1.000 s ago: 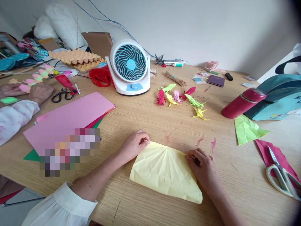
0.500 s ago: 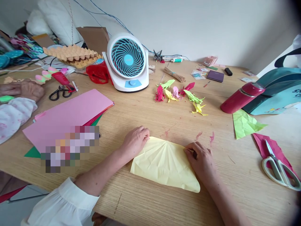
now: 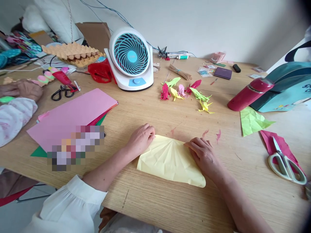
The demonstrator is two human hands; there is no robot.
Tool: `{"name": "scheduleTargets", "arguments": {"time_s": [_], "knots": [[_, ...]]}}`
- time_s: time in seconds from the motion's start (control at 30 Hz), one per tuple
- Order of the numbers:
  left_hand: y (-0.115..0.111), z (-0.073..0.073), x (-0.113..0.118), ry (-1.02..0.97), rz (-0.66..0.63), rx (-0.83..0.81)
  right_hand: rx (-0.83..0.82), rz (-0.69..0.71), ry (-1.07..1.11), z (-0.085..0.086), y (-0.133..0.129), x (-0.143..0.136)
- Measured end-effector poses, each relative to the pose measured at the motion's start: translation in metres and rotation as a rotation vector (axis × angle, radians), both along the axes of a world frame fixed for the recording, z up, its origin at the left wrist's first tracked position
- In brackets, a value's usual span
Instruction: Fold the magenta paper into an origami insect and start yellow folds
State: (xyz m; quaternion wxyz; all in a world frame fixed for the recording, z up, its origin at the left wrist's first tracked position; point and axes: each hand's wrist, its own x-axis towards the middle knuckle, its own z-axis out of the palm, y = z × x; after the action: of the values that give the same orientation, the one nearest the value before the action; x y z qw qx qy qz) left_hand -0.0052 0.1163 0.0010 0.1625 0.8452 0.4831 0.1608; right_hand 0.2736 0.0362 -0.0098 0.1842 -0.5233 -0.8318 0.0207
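A pale yellow sheet of paper (image 3: 171, 161) lies on the wooden table in front of me, with creases fanning out from the middle of its far edge. My left hand (image 3: 142, 139) pinches the paper's far left corner between thumb and fingers. At the far right side, my right hand (image 3: 202, 153) has its fingers bent over the edge and pressed on it; the thumb is mostly hidden. The near edge of the sheet curls up slightly at the right corner.
Scissors (image 3: 286, 166) lie on red paper at the right, near a green sheet (image 3: 254, 121), a red bottle (image 3: 250, 94) and a teal bag (image 3: 286, 87). Several folded paper insects (image 3: 181, 91) sit beyond my hands. A fan (image 3: 131, 60) stands behind. Pink paper (image 3: 75, 116) and another person's hand (image 3: 29, 90) are left.
My right hand has slid a little left along the far edge, its fingers now lying flatter on the paper. The left hand keeps its pinch. The view has shifted slightly.
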Motion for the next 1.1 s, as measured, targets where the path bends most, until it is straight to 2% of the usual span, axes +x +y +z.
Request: {"name": "scheduleTargets", "arguments": {"time_s": [0.17, 0.33, 0.43, 0.5, 0.63, 0.7, 0.83, 0.93, 1.0, 1.1], "knots": [[0.001, 0.001, 0.0, 0.01, 0.0, -0.003, 0.093, 0.024, -0.2, 0.012, -0.006, -0.005], [-0.002, 0.002, 0.0, 0.048, 0.001, 0.006, -0.004, 0.102, -0.135, 0.009, -0.005, -0.002], [-0.002, 0.003, 0.0, 0.094, -0.039, 0.085, -0.035, 0.117, -0.093, 0.003, -0.002, 0.001], [0.001, 0.006, 0.001, 0.16, -0.196, 0.181, -0.045, 0.119, -0.097, 0.002, -0.001, 0.002], [0.013, 0.014, 0.002, 0.293, -0.668, 0.233, -0.044, 0.117, -0.106, 0.002, 0.0, 0.003], [0.019, 0.019, 0.003, 0.298, -0.771, 0.222, -0.036, 0.111, -0.112, 0.002, -0.001, 0.004], [0.022, 0.025, 0.01, 0.252, -0.834, 0.189, -0.026, 0.086, -0.142, 0.003, -0.001, 0.005], [0.018, 0.028, 0.024, 0.225, -0.853, 0.102, -0.029, 0.084, -0.154, 0.004, -0.001, 0.007], [0.014, 0.03, 0.034, 0.213, -0.834, 0.042, -0.03, 0.081, -0.157, 0.004, -0.001, 0.008], [0.011, 0.029, 0.046, 0.212, -0.769, 0.051, -0.033, 0.075, -0.153, 0.003, -0.001, 0.009]]}}
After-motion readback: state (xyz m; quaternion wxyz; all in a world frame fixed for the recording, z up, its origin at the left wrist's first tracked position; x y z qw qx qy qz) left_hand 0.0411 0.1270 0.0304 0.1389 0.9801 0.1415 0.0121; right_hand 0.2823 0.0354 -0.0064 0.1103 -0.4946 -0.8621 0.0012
